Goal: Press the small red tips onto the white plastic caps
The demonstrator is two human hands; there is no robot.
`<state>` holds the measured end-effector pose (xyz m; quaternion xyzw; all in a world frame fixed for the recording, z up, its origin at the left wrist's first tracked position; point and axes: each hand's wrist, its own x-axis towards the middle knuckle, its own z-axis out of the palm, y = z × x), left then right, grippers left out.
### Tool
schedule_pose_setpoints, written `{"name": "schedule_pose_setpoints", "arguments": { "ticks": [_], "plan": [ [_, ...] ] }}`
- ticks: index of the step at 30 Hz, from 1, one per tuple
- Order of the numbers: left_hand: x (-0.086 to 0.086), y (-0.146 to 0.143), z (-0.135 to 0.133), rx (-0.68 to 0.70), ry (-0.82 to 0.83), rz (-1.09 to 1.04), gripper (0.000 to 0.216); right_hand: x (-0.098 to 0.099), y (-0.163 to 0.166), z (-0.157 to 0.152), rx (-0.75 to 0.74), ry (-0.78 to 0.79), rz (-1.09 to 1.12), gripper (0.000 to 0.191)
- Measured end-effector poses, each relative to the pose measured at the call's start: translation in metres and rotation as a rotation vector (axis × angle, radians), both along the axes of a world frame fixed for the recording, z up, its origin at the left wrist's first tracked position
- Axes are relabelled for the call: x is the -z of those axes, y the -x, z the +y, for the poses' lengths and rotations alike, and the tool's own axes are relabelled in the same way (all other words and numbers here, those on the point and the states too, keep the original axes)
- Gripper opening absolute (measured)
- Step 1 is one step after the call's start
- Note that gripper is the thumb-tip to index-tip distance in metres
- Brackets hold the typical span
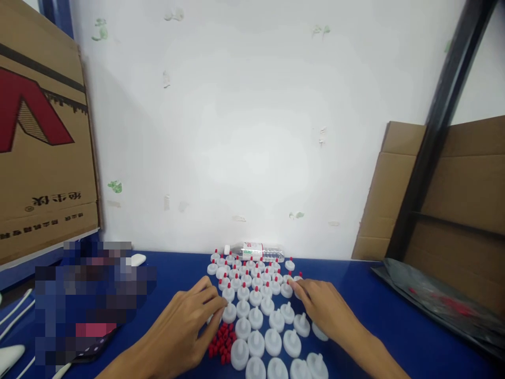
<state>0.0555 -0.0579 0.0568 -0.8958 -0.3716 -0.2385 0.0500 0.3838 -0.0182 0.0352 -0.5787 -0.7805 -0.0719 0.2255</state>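
Observation:
Many white, round, nozzle-topped caps (255,318) stand in rows on the blue table; the far ones carry small red tip caps (256,289), while the nearer ones have bare nozzles. My right hand (325,300) reaches in from the right, its thumb and fingertips closed at the red tip of a white cap (286,289). On the left, my left hand (189,321) has bent fingers drawn together beside a bare-nozzled cap (229,313); whatever they hold is hidden. Next to that hand lies a pile of loose red tip caps (223,342).
A clear plastic bottle (254,251) lies against the white wall behind the rows. At left are a large printed carton (43,137), a blurred-out phone-like item and white cables (16,313). A dark plastic bag (442,305) with red bits lies right, near cardboard (389,189).

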Motion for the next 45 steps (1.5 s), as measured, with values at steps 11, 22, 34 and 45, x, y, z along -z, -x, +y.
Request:
{"name": "schedule_pose_setpoints", "arguments": {
  "ticks": [11, 22, 34, 45],
  "plan": [
    [0.018, -0.004, -0.004, -0.013, -0.218, -0.133, 0.030, -0.019, 0.036, -0.034, -0.467, -0.218, -0.013, 0.045],
    [0.029, -0.028, -0.006, 0.158, -0.297, 0.051, 0.012, -0.013, 0.078, -0.057, -0.731, -0.396, -0.125, 0.029],
    [0.008, 0.002, -0.003, -0.087, -0.066, -0.119, 0.032, -0.028, 0.023, -0.026, -0.369, -0.404, 0.120, 0.028],
    [0.023, -0.004, -0.003, -0.005, 0.124, 0.054, 0.015, -0.038, 0.006, -0.020, -0.302, -0.049, 0.199, 0.018]
  ]
}}
